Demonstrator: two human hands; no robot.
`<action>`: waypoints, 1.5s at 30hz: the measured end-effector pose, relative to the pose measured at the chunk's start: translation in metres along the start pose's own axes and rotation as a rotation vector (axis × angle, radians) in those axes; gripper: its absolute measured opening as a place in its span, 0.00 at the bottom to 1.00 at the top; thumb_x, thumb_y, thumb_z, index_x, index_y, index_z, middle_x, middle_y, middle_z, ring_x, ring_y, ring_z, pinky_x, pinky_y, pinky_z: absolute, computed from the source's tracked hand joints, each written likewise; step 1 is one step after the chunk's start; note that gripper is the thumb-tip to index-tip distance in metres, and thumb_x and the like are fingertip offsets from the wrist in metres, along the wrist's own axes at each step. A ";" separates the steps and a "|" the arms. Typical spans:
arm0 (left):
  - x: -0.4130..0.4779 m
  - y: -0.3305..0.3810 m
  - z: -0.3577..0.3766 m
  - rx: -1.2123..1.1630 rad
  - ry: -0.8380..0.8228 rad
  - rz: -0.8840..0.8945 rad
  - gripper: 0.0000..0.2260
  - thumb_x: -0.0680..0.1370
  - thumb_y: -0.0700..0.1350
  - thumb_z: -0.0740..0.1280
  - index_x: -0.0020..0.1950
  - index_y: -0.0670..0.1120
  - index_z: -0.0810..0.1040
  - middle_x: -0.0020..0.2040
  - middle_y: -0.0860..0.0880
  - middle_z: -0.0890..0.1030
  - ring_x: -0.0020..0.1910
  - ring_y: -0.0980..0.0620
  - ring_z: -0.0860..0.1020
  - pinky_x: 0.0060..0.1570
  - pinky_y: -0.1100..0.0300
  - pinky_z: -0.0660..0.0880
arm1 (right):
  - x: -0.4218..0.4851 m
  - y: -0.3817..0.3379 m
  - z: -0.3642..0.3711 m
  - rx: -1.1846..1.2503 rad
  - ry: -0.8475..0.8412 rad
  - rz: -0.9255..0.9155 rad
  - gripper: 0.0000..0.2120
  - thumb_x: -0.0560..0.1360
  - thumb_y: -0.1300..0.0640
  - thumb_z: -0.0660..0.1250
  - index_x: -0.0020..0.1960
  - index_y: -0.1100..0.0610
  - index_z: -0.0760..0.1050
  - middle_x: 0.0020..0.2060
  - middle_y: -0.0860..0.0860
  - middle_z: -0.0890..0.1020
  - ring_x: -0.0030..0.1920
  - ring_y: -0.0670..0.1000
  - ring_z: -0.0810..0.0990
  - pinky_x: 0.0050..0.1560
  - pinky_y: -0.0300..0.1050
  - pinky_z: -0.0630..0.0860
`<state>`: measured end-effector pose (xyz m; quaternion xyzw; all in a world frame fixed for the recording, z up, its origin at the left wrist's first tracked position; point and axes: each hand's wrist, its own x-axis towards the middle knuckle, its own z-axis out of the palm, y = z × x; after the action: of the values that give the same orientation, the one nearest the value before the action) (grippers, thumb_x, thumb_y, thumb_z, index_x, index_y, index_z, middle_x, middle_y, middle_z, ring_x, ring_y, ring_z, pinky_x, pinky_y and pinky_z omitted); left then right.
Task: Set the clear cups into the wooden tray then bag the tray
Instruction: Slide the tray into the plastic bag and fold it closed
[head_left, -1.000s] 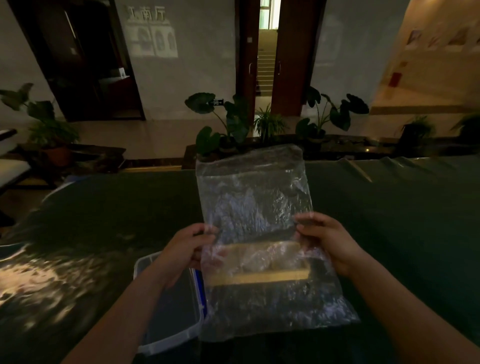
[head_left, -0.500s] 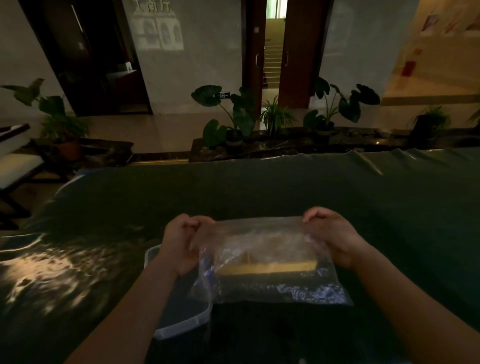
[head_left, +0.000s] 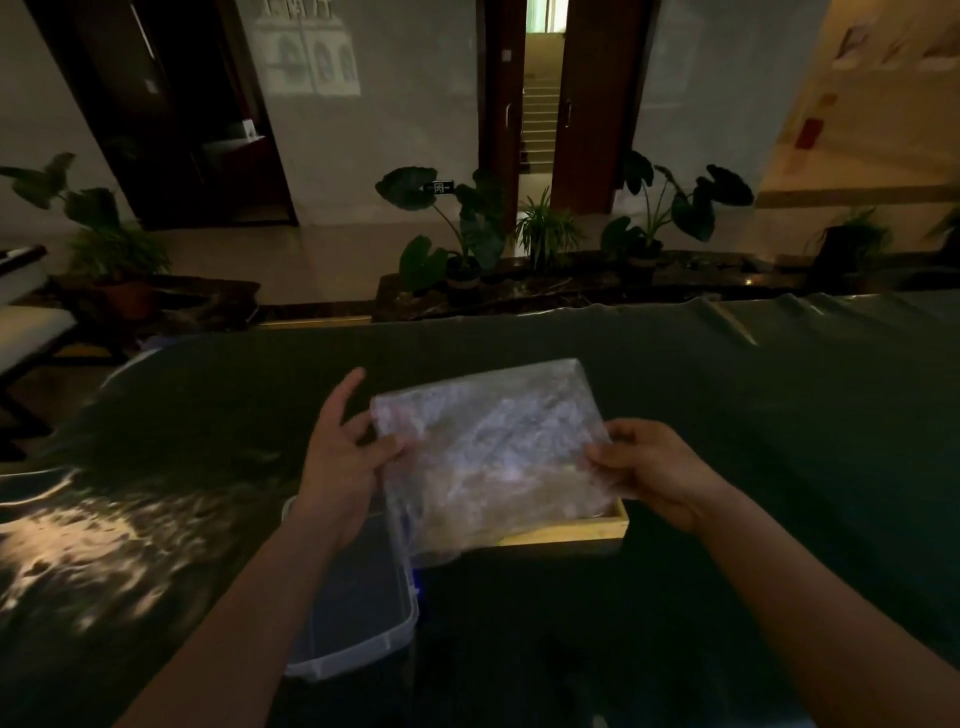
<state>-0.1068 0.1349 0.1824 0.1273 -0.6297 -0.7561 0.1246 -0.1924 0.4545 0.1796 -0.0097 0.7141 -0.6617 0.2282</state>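
A clear plastic bag (head_left: 493, 452) lies tilted over the wooden tray (head_left: 571, 535), whose pale front edge and right corner show below the bag. My right hand (head_left: 644, 473) pinches the bag's right edge. My left hand (head_left: 343, 452) touches the bag's left edge with the thumb while the fingers spread outward. The clear cups are hidden under the crinkled plastic; I cannot make them out.
A clear plastic storage box (head_left: 358, 597) with a blue clip sits on the dark green tablecloth (head_left: 753, 415) under my left forearm. Potted plants (head_left: 457, 234) stand behind the table's far edge. Glare marks the cloth at the left.
The bag was upright with the tray in it, then lowered toward the table. Now it lies flatter over the tray, my left fingers have opened, and the tray's right corner pokes out.
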 end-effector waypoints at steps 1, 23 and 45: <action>-0.001 -0.003 -0.002 -0.084 -0.023 -0.095 0.40 0.72 0.39 0.75 0.77 0.64 0.63 0.63 0.49 0.82 0.58 0.45 0.84 0.56 0.35 0.80 | 0.001 -0.002 -0.001 0.037 0.039 -0.026 0.14 0.77 0.63 0.71 0.61 0.58 0.78 0.54 0.58 0.86 0.52 0.58 0.87 0.55 0.61 0.83; -0.001 0.016 0.023 0.628 -0.497 -0.184 0.41 0.68 0.45 0.81 0.77 0.52 0.67 0.63 0.47 0.83 0.60 0.49 0.82 0.64 0.44 0.78 | 0.008 -0.041 0.018 -0.450 -0.022 -0.257 0.10 0.78 0.61 0.68 0.54 0.48 0.82 0.43 0.46 0.87 0.44 0.48 0.87 0.37 0.40 0.82; 0.005 -0.015 0.018 0.204 -0.115 -0.241 0.09 0.80 0.39 0.67 0.58 0.48 0.83 0.52 0.45 0.87 0.50 0.44 0.87 0.50 0.44 0.83 | 0.007 0.008 0.033 0.120 0.017 -0.091 0.09 0.76 0.65 0.70 0.56 0.61 0.81 0.46 0.59 0.88 0.40 0.52 0.86 0.41 0.45 0.82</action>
<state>-0.1179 0.1521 0.1706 0.1704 -0.6894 -0.7039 -0.0168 -0.1856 0.4225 0.1687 -0.0225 0.6738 -0.7132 0.1919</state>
